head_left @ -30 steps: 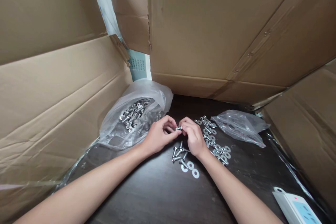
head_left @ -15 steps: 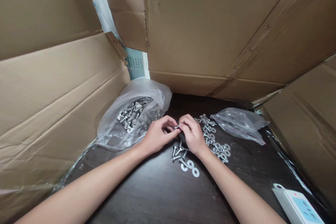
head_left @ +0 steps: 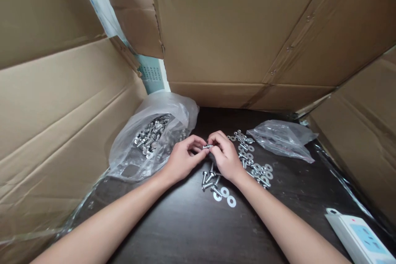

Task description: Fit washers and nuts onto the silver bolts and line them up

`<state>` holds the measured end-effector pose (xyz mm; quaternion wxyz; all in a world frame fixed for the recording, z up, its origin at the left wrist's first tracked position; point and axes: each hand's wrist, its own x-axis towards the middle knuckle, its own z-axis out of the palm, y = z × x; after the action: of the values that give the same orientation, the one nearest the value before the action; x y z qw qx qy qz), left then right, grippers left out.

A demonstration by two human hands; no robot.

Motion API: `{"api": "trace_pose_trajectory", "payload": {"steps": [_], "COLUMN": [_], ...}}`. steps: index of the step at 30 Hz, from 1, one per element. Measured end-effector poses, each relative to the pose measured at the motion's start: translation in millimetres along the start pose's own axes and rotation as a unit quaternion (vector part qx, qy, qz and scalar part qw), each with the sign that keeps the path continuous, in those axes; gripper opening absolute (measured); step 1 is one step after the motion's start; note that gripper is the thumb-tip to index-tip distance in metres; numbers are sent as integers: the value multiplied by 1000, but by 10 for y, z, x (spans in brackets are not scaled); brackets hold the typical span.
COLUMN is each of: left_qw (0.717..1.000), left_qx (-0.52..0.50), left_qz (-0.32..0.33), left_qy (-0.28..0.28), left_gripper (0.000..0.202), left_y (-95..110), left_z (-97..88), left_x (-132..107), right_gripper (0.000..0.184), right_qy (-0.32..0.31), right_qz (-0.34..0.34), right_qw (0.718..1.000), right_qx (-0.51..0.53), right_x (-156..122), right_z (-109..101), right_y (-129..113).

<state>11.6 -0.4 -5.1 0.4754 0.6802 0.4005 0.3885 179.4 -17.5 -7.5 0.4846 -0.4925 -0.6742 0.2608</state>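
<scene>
A small silvery bolt [head_left: 206, 147] lies crosswise between my fingertips over the middle of the table. My left hand [head_left: 185, 157] pinches its left end, fingers curled. From the other side my right hand [head_left: 225, 156] closes thumb and fingers round its right end, partly hiding it; whether a nut is on it I cannot make out. Just below the hands, several loose bolts [head_left: 209, 182] lie on the dark table, with flat washers [head_left: 231, 201] beside them. Right of my right hand spreads a scatter of washers, nuts and bolts [head_left: 249, 156].
At the left stands an open clear plastic bag [head_left: 123, 154] full of metal fasteners [head_left: 153, 134]. A flattened plastic bag [head_left: 283, 138] lies at the back right, and a white power strip [head_left: 346, 231] at the front right. Cardboard walls [head_left: 247, 29] enclose the dark table [head_left: 173, 222].
The view has shifted slightly. More of the bolt now shows between my fingertips, and my hands stay together in the same place over the table.
</scene>
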Motion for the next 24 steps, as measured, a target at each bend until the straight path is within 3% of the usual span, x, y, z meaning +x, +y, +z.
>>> {"api": "trace_pose_trajectory", "payload": {"steps": [5,13,19,24], "left_qw": [1000,1000,1000,1000], "left_qx": [12,5,14,12], "left_qz": [-1,5,-1,-8], "left_qy": [8,3,5,1], "left_gripper": [20,15,12,14], "left_y": [18,22,19,28], "left_z": [7,9,6,3], "left_x": [2,13,11,16], "right_gripper": [25,34,28,24], "right_qy": [-5,-7,-58,-46], "right_qz": [-5,27,2,-2], "right_qw": [1000,1000,998,999], "right_qx": [3,11,27,14], "right_x": [4,8,7,5], "right_z": [13,14,-46,-23], "right_y": [14,-10,-33,-11]}}
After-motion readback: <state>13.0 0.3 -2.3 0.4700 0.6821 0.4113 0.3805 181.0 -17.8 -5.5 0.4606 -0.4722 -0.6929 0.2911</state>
